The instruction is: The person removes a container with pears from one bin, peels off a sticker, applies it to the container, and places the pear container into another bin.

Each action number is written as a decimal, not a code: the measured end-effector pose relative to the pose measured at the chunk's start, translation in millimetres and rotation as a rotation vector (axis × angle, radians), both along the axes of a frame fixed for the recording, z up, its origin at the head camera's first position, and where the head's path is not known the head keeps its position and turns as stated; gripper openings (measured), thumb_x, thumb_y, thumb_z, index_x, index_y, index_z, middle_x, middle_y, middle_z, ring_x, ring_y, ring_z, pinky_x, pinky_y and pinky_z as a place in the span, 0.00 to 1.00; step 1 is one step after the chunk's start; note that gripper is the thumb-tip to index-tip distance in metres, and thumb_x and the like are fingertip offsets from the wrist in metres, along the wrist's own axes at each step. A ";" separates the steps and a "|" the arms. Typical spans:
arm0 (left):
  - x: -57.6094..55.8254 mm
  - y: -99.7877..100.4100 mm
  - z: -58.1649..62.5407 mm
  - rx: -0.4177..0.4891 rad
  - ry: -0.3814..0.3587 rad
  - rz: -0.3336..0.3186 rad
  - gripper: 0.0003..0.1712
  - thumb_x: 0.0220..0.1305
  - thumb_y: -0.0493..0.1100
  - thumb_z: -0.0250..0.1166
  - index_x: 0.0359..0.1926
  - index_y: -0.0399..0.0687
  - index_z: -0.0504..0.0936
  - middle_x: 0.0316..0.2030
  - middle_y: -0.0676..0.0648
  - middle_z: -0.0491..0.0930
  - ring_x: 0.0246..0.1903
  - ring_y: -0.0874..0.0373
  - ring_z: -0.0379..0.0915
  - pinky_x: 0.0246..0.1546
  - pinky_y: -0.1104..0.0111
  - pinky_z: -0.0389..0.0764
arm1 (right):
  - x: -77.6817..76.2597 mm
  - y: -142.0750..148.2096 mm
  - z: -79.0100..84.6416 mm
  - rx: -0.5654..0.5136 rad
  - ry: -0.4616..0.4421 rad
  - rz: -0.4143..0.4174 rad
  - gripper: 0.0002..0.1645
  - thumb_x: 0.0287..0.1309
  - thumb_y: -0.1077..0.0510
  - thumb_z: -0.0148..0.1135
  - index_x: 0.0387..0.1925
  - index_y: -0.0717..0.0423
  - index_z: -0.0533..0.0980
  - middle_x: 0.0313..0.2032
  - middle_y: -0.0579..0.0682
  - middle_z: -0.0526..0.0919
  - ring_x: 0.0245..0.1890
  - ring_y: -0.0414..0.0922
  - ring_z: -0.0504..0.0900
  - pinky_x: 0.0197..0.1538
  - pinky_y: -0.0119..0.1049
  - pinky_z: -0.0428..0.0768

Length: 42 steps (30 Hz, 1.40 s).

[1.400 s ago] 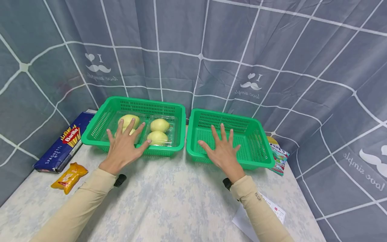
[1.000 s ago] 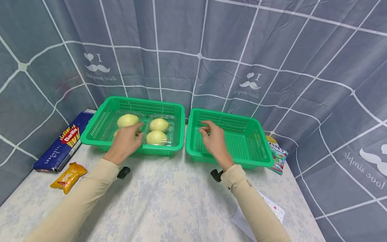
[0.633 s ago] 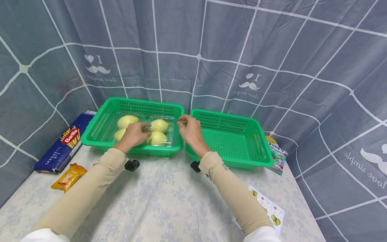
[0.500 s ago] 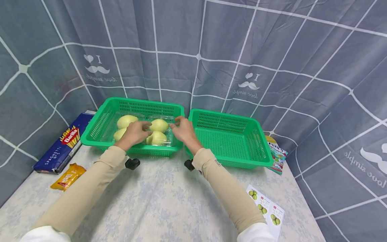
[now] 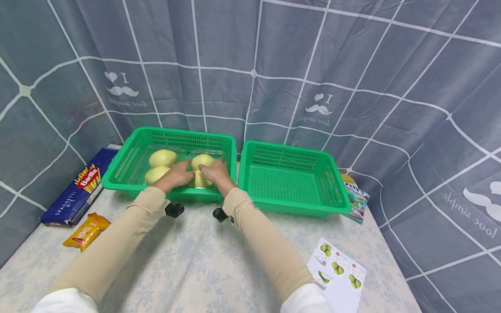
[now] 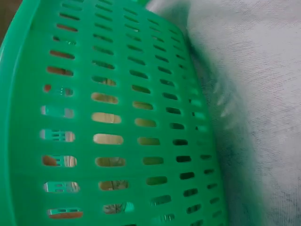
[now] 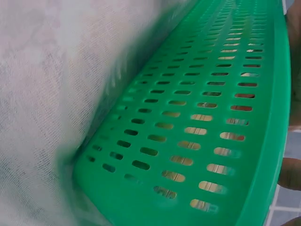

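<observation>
Pale yellow oval fruits [image 5: 162, 158] sit in clear plastic boxes inside the left green basket [image 5: 135, 134]. My left hand [image 5: 178, 175] is at the left side of the right-hand box, between the two pairs of fruit. At that box's right side is my right hand [image 5: 216, 171], its thumb over the fruit [image 5: 202, 161]. Both hands reach inside the basket, and most fingertips are hidden, so their hold on the box cannot be made out. In the wrist views the slotted basket wall [image 6: 127, 117] blocks most of the box; the right one shows fingers [image 7: 290, 173] above the rim.
Another green basket [image 5: 289, 208] stands to the right. A blue spaghetti box [image 5: 80, 187] and an orange packet [image 5: 87, 230] lie at the left. Behind the right basket is a snack bag [image 5: 357, 202]. A sticker sheet [image 5: 338, 274] lies front right. A grey curtain [image 5: 254, 39] hangs behind.
My hands were spread over the two baskets, then their fingers bent. The right hand moved left from the right basket to the right-hand fruit box; the left hand shifted slightly right, to its left side.
</observation>
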<state>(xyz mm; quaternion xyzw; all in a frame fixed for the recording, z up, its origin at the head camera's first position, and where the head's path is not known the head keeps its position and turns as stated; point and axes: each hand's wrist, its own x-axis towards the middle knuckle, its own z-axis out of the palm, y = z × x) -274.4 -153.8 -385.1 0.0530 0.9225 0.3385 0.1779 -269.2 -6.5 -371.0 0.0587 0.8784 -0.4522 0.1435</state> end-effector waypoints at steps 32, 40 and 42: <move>-5.3 -15.5 -7.9 -0.067 0.213 0.208 0.38 0.56 0.31 0.48 0.72 0.30 0.64 0.10 0.54 0.59 0.13 0.61 0.50 0.17 0.71 0.57 | -11.2 1.4 -11.9 0.090 -0.033 0.034 0.45 0.74 0.52 0.44 0.79 0.65 0.36 0.16 0.46 0.63 0.13 0.40 0.53 0.21 0.34 0.59; -4.8 -17.2 -7.3 -0.025 0.190 0.255 0.36 0.61 0.30 0.46 0.72 0.37 0.66 0.10 0.54 0.58 0.13 0.62 0.46 0.16 0.71 0.53 | -5.0 6.3 -9.6 0.012 -0.036 0.060 0.44 0.74 0.53 0.42 0.80 0.63 0.36 0.51 0.64 0.78 0.33 0.46 0.67 0.46 0.41 0.72; -5.3 -17.5 -7.0 0.006 0.203 0.266 0.34 0.62 0.30 0.46 0.71 0.37 0.68 0.10 0.53 0.60 0.12 0.62 0.46 0.16 0.71 0.53 | -3.9 8.1 -7.6 -0.007 -0.032 0.059 0.43 0.74 0.54 0.41 0.80 0.63 0.36 0.57 0.65 0.76 0.35 0.47 0.67 0.48 0.42 0.72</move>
